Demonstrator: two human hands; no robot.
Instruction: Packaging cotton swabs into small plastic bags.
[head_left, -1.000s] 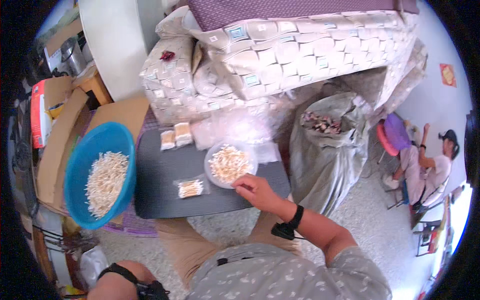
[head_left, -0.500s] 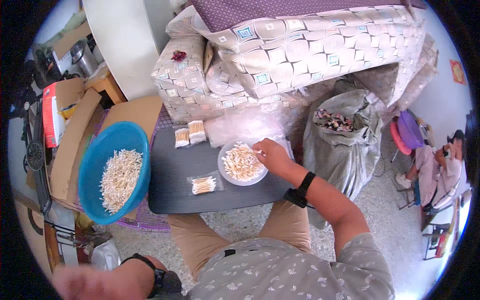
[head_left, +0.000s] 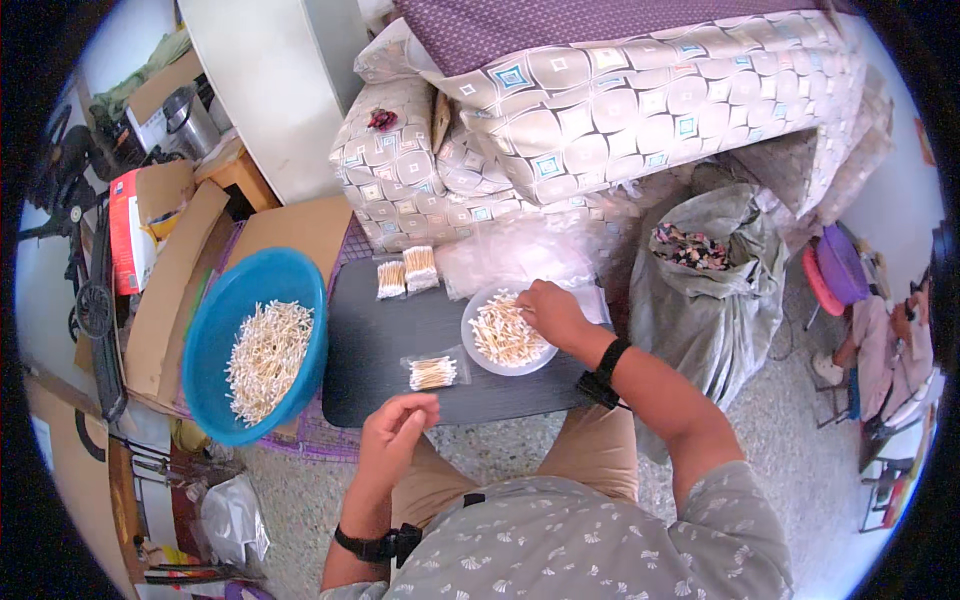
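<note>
My right hand (head_left: 556, 315) reaches over the far right rim of a white round bowl (head_left: 480, 362) filled with loose cotton swabs (head_left: 503, 330). Its thumb and fingertips are pinched at the swabs, and the fingers partly hide what they grip. My left hand (head_left: 396, 432) hovers at the table's front edge with fingers stretched out and thumb apart, holding nothing visible. Just beyond it lies a clear plastic bag of cotton swabs (head_left: 433, 373). Two more filled bags (head_left: 408, 270) sit at the table's far left.
The dark table (head_left: 385, 325) also carries a pile of clear plastic bags (head_left: 515, 258). A blue basin (head_left: 205, 370) of swabs leans at its left. Right of it stands a grey woven sack (head_left: 690, 330); a patterned sofa (head_left: 600, 110) is behind. Another person (head_left: 885, 350) sits far right.
My left hand has come up from the lower left to the table's front edge. My right hand stays at the bowl, fingers slightly lower over the swabs. The whole view has shifted a little.
</note>
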